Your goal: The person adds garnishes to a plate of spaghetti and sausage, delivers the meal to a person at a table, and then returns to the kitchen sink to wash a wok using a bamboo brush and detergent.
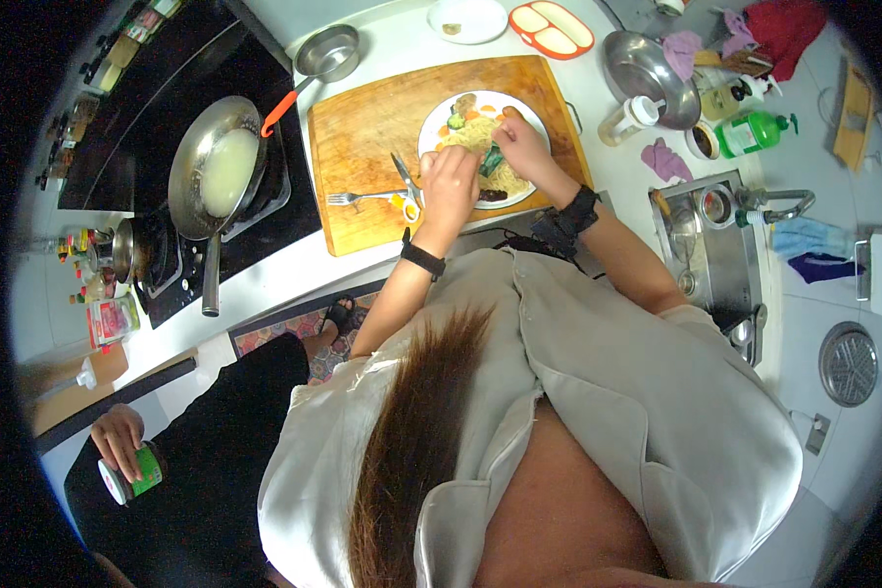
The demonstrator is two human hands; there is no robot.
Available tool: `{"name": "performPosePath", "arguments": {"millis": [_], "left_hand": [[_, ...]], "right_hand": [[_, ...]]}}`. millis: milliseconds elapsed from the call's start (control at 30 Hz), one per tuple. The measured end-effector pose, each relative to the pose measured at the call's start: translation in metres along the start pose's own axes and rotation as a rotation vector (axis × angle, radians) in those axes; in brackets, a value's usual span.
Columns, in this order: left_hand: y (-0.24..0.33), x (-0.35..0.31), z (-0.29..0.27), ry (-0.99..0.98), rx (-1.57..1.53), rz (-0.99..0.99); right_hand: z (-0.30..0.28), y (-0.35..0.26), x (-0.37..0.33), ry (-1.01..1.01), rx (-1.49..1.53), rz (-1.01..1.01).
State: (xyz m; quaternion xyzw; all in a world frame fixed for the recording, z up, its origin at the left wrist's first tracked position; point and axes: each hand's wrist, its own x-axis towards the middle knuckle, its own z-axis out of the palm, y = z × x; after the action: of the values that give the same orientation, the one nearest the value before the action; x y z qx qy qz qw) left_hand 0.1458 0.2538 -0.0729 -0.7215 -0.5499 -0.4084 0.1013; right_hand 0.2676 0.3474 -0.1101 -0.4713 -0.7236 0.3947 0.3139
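Pinching a green leaf [491,159], the right hand [522,145] hovers over stringy noodles [480,137]; left hand [448,181] fisted.

At upper centre, the left hand [448,182] and right hand [521,145] meet over a white round plate of noodles [533,110] on a wooden cutting board [363,132]; a steel fork [361,197] lies left.

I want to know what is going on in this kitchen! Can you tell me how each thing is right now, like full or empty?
Round white plate: full of noodles and vegetables.
Large steel frying pan: holds pale liquid.
Small steel saucepan: empty.
Steel fork: lying flat on the wooden cutting board.
Left hand: closed, over the plate.
Right hand: pinching something green.
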Motion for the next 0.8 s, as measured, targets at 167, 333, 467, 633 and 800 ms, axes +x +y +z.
{"name": "performPosePath", "arguments": {"millis": [167, 333, 467, 633, 800], "left_hand": [[-0.005, -0.004, 0.001, -0.048, 0.079, 0.076], [-0.001, -0.003, 0.003, -0.044, 0.08, 0.059], [0.0, -0.008, 0.005, -0.035, 0.067, 0.064], [0.0, -0.008, 0.008, -0.022, 0.042, 0.084], [0.0, -0.009, 0.007, -0.01, 0.044, 0.096]], "right_hand": [[0.006, -0.005, 0.006, 0.109, -0.147, 0.06], [0.003, 0.021, 0.019, 0.23, -0.054, 0.007], [-0.003, 0.013, 0.022, 0.112, -0.103, 0.14], [-0.002, 0.034, 0.026, 0.158, -0.009, 0.198], [-0.004, 0.03, 0.028, 0.072, -0.056, 0.313]]}}
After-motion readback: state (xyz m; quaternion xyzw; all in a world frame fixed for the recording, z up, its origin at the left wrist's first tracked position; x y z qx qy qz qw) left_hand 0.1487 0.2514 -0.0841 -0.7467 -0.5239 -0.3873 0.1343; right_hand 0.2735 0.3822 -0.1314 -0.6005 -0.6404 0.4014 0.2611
